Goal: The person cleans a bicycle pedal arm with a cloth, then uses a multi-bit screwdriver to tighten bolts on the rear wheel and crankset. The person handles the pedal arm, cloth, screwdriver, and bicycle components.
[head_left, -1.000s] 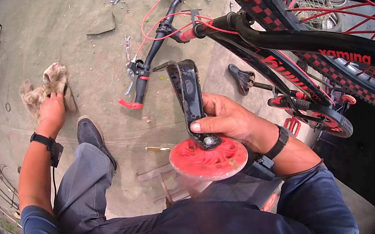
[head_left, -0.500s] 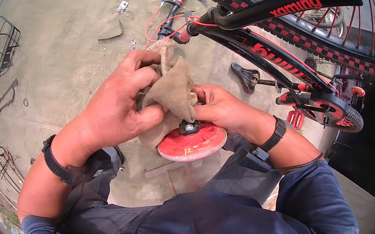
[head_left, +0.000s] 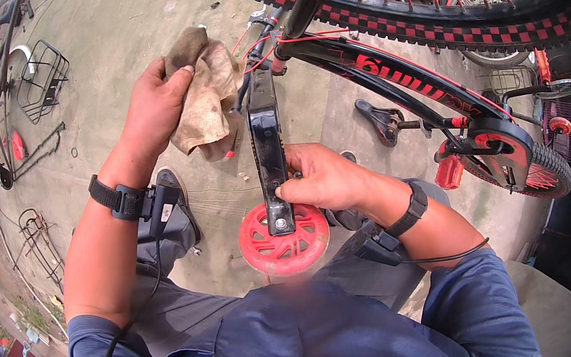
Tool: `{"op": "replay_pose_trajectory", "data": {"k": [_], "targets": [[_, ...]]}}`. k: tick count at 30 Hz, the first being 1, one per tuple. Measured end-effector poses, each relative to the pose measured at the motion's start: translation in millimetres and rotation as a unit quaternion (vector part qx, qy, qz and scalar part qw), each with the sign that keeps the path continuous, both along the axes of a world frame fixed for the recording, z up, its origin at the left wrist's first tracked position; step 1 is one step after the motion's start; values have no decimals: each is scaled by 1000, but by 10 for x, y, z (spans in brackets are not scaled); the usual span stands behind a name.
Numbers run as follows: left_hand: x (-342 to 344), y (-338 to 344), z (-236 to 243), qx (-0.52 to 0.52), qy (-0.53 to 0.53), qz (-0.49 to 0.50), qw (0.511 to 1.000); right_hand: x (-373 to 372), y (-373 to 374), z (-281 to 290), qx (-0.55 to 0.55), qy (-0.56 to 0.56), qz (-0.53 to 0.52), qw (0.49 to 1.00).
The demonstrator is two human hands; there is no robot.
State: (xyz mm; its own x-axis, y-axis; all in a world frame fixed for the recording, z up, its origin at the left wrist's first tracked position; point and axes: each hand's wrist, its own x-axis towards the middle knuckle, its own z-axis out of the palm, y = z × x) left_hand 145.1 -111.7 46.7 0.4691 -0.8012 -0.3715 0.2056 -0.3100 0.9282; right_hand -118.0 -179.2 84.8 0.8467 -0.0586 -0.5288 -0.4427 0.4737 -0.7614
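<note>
A dirty beige cloth [head_left: 205,113] hangs bunched in my left hand [head_left: 163,101], its thumb pressed over the folds. My right hand [head_left: 322,177] grips a black metal bracket [head_left: 269,151] from its right side, with the thumb across the front. A red spoked training wheel [head_left: 255,246] is fixed by a bolt to the bracket's lower end. The bracket stands nearly upright in view, its top close to the bike's handlebar. Cloth and bracket are apart.
An upturned black and red bicycle [head_left: 395,73] fills the upper right, its checkered tyre [head_left: 380,20] overhead. A saddle [head_left: 376,120] lies on the concrete floor. Further left are a black wire basket [head_left: 43,80] and loose bike parts. My shoe [head_left: 182,201] is below my left hand.
My left hand has pulled the cloth off the bracket, up and to the left. The bracket is now uncovered and the wheel turned more face-on. My view has shifted slightly.
</note>
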Motion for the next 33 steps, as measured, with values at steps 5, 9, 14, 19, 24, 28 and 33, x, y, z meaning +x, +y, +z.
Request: {"op": "replay_pose_trajectory", "data": {"k": [5,9,14,19,24,28,33], "targets": [[-412,409,514,-59,96,-12,994,-112,-99,60,13,-5,-55,998],[-1125,560,679,-94,-45,-54,993,-58,58,51,-79,-49,-69,993],[-1435,471,532,-99,-135,1,986,-110,291,68,-319,-64,17,945],[-1335,464,458,-57,-32,30,997,-154,374,91,-435,-72,-35,897],[-1353,570,433,-94,5,-10,995,-234,301,136,-428,-71,10,901],[-1360,775,409,-158,118,-67,978,-230,279,145,-288,-27,-29,957],[-1244,838,357,-139,228,-39,963,-216,233,174,-132,-62,-70,987]]}}
